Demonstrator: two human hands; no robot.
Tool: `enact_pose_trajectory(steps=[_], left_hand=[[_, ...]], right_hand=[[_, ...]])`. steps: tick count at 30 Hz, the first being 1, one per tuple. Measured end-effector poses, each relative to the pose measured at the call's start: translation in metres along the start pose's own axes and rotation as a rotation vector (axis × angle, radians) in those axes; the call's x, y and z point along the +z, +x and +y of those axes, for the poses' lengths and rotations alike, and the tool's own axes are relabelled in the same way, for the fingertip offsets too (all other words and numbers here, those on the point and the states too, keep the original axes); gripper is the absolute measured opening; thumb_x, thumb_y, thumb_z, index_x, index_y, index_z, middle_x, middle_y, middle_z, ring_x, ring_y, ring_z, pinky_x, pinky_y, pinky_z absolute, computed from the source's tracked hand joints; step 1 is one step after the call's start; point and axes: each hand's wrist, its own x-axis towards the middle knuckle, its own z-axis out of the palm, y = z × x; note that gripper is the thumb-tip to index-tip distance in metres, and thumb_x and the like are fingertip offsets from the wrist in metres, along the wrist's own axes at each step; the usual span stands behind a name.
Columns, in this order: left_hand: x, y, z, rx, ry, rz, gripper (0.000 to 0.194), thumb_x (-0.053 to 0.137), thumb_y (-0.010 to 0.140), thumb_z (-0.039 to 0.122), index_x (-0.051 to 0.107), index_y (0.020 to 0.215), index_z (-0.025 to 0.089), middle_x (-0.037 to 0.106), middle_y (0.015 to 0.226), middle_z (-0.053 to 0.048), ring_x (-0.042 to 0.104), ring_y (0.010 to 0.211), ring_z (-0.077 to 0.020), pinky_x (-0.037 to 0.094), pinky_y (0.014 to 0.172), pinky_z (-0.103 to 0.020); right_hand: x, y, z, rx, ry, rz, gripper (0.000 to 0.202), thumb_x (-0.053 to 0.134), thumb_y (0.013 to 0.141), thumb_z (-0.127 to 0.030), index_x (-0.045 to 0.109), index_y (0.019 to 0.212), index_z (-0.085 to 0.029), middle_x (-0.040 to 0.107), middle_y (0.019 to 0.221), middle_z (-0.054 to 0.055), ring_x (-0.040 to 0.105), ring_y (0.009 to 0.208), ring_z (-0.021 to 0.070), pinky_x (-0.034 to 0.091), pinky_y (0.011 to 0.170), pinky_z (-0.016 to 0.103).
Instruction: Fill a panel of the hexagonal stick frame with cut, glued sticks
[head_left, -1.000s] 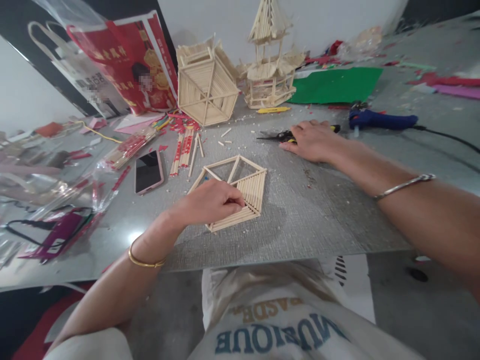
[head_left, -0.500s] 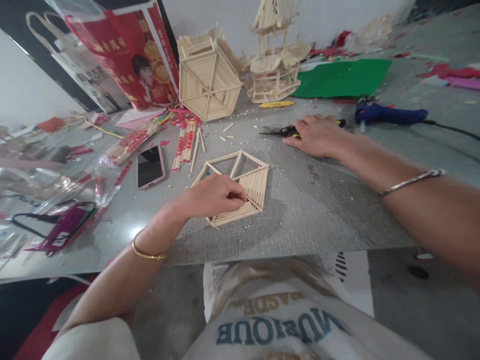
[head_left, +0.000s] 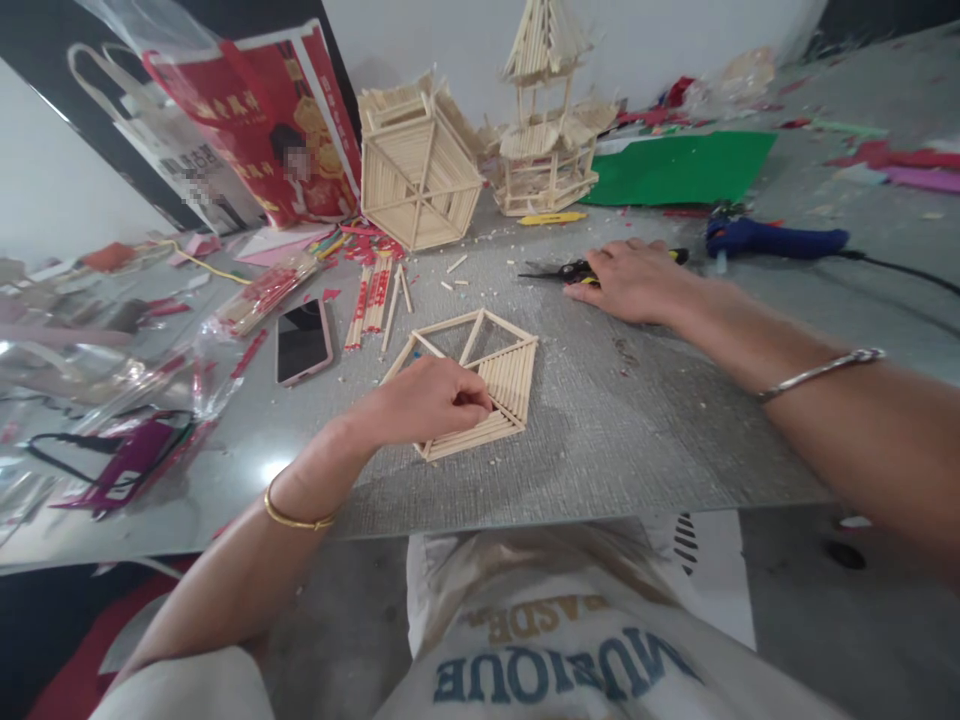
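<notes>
A flat hexagonal frame of wooden sticks (head_left: 511, 375) lies on the table, with spokes to its middle. Rows of sticks fill its right and front sections, while the back sections stand open. Over its front part, my left hand (head_left: 431, 400) has its fingers pinched together at the sticks; whatever is between them is too small or hidden to name. My right hand (head_left: 634, 280) lies over black-and-yellow pliers (head_left: 555, 271), its fingers curled across the handles. The thin dark jaws point left.
Behind stand a hexagonal stick model (head_left: 421, 190) and a stick tower (head_left: 544, 150). A blue glue gun (head_left: 780, 238) with a cord lies right, near a green sheet (head_left: 682, 168). Leftward are a phone (head_left: 303, 342), stick packs (head_left: 369, 300), a purple device (head_left: 131, 462) and a red bag (head_left: 262, 130).
The view has shifted slightly, so things on the table appear a little lower. Both hands keep nearly the same places, the left at the hexagonal frame and the right on the pliers.
</notes>
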Motion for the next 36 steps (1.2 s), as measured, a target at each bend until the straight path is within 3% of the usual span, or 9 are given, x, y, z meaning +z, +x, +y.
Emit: enact_pose_trajectory(steps=[13, 18, 23, 29, 31, 36], left_hand=[[0.001, -0.001, -0.004, 0.024, -0.002, -0.010, 0.019, 0.049, 0.077, 0.017, 0.068, 0.078, 0.016, 0.067, 0.073, 0.000, 0.056, 0.067, -0.0095, 0.035, 0.062, -0.021], [-0.006, -0.004, -0.001, -0.012, -0.089, 0.060, 0.018, 0.052, 0.077, 0.024, 0.068, 0.079, 0.015, 0.061, 0.062, 0.002, 0.050, 0.057, -0.0077, 0.033, 0.056, -0.020], [-0.006, -0.006, -0.003, -0.003, -0.341, 0.248, 0.019, 0.055, 0.077, 0.031, 0.065, 0.078, 0.015, 0.058, 0.062, 0.002, 0.047, 0.056, -0.0071, 0.035, 0.054, -0.019], [-0.005, -0.010, -0.007, -0.056, -0.516, 0.558, 0.019, 0.057, 0.076, 0.033, 0.060, 0.072, 0.014, 0.050, 0.057, 0.004, 0.040, 0.051, -0.0063, 0.030, 0.047, -0.019], [-0.005, -0.010, -0.008, -0.057, -0.538, 0.666, 0.020, 0.058, 0.075, 0.034, 0.060, 0.071, 0.014, 0.051, 0.057, 0.004, 0.040, 0.051, -0.0063, 0.031, 0.047, -0.018], [-0.003, -0.010, -0.011, -0.049, -0.547, 0.887, 0.020, 0.061, 0.073, 0.034, 0.065, 0.078, 0.015, 0.061, 0.064, 0.001, 0.047, 0.054, -0.0074, 0.037, 0.051, -0.019]], right_hand=[[0.000, 0.001, -0.001, 0.017, -0.028, -0.034, 0.068, 0.035, 0.090, -0.057, 0.047, 0.123, 0.001, 0.046, 0.126, 0.031, 0.041, 0.115, 0.0403, 0.030, 0.088, 0.052], [0.002, 0.003, 0.000, 0.029, -0.044, -0.018, 0.073, 0.038, 0.086, -0.062, 0.049, 0.121, 0.001, 0.049, 0.124, 0.029, 0.043, 0.113, 0.0397, 0.033, 0.089, 0.051], [0.003, 0.004, -0.003, 0.045, 0.106, 0.117, 0.055, 0.050, 0.084, -0.054, 0.058, 0.103, -0.003, 0.056, 0.109, 0.028, 0.050, 0.106, 0.0374, 0.038, 0.084, 0.048], [-0.026, -0.005, -0.025, -0.017, 0.257, 0.329, 0.031, 0.038, 0.091, -0.037, 0.058, 0.098, -0.015, 0.065, 0.087, 0.012, 0.061, 0.084, 0.0238, 0.044, 0.070, 0.032], [-0.032, -0.012, -0.033, -0.042, 0.287, 0.401, 0.024, 0.042, 0.087, -0.029, 0.057, 0.101, -0.016, 0.065, 0.089, 0.011, 0.062, 0.082, 0.0227, 0.045, 0.069, 0.031], [-0.026, -0.033, -0.048, -0.163, 0.360, 0.586, 0.033, 0.046, 0.074, -0.019, 0.050, 0.107, -0.017, 0.063, 0.097, 0.012, 0.060, 0.090, 0.0268, 0.046, 0.076, 0.037]])
